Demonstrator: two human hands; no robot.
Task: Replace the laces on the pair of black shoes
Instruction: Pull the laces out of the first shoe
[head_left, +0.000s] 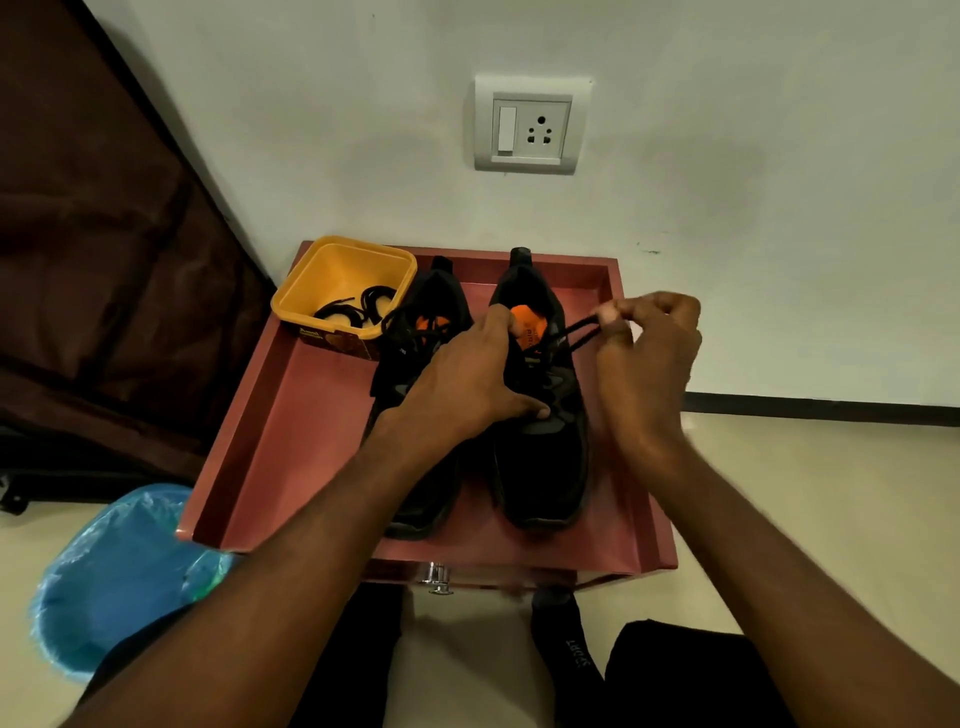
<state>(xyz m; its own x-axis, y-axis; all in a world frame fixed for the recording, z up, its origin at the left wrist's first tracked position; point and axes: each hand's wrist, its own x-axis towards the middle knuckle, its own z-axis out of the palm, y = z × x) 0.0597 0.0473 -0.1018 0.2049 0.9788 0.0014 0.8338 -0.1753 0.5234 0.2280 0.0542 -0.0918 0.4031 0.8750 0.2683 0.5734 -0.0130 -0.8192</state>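
Right hand (647, 343) pinches a thin black lace (576, 332) drawn toward three o'clock; left hand (467, 374) grips the right black fabric shoe (545, 415); unlacing apparently underway; coiled black laces (358, 306) wait in the yellow plastic tub (363, 260) at ten o'clock.

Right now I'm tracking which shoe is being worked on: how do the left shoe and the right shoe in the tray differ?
The right shoe is being handled: the left hand holds it while the right hand pinches its lace pulled out sideways. The left shoe is untouched, its laces lying loose on top, and is partly hidden behind the left arm. Both are black with orange insoles, standing side by side in the red tray, toes toward the person.
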